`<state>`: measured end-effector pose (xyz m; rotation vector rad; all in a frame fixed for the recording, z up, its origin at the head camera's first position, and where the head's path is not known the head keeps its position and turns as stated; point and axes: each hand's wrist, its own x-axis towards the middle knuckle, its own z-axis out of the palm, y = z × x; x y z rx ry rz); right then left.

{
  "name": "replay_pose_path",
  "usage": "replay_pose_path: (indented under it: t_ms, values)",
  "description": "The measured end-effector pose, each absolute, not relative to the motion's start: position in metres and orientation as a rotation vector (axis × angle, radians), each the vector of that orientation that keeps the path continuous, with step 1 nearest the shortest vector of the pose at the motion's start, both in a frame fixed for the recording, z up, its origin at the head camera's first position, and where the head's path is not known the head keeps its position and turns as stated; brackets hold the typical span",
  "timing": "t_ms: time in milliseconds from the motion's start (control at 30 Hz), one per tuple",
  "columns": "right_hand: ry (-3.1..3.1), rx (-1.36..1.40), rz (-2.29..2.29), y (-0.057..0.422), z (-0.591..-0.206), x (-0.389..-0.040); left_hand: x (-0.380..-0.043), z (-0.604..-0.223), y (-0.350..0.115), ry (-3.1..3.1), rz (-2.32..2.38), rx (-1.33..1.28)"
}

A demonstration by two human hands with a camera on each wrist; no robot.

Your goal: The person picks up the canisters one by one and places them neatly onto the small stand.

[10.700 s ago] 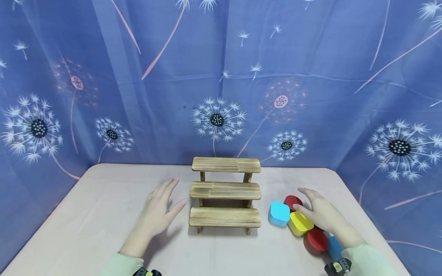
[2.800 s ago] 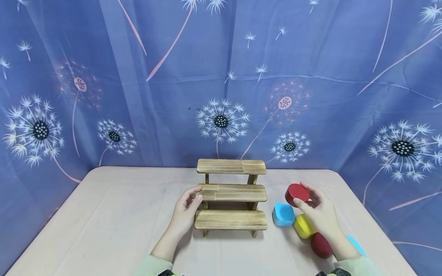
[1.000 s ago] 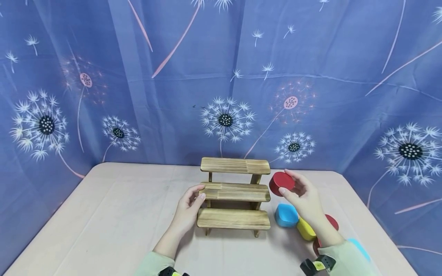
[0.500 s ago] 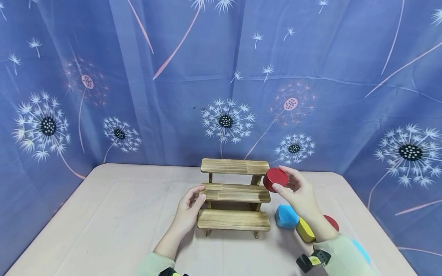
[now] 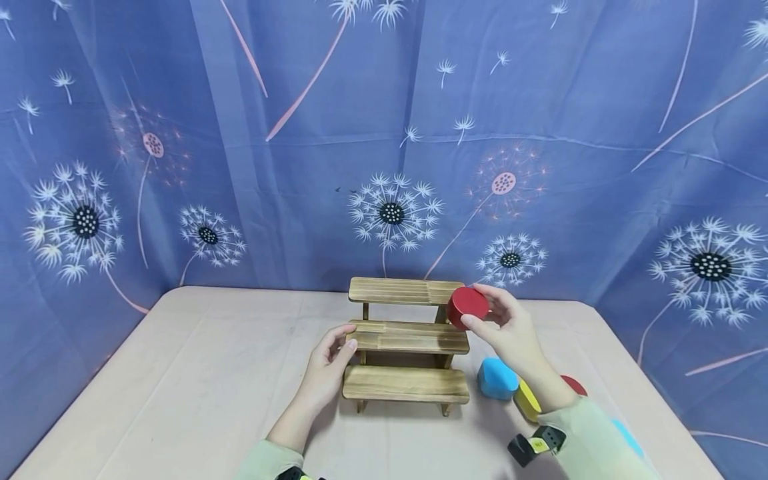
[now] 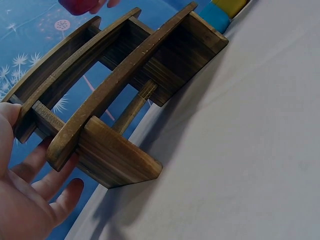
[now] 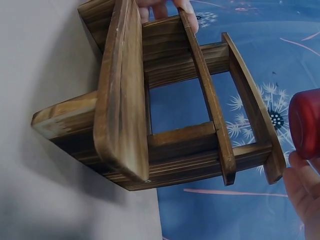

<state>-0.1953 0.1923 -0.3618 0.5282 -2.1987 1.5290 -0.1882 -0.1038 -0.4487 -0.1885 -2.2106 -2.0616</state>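
A three-step wooden display stand [image 5: 408, 337] stands on the table. My left hand [image 5: 325, 365] grips the left end of its middle step; in the left wrist view the fingers of that hand [image 6: 30, 200] lie beneath the step's end. Between thumb and fingers, my right hand [image 5: 507, 330] holds a red round block [image 5: 467, 308] at the right end of the top step. From the right wrist view, this red block [image 7: 306, 124] appears beside the stand's upper steps, in the air. Whether it touches the top step cannot be told.
Right of the stand lie a blue rounded block [image 5: 497, 379] and a yellow block [image 5: 527, 401]. Partly behind the right forearm are another red block [image 5: 574, 385] and a light-blue one [image 5: 628, 437]. A blue dandelion-print cloth [image 5: 300, 200] hangs behind the table [image 5: 210, 373].
My right hand has lifted the red round block from the group at right and moved it left and up to the stand's top step. My left hand came to the middle step and stays there.
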Motion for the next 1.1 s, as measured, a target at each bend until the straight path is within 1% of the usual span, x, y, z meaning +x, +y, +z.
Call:
replay_pose_path:
  t_ms: [1100]
  values:
    - [-2.309, 0.515, 1.491, 0.162, -0.345, -0.215, -0.189, -0.449, -0.105, -2.208, -2.072, -0.197]
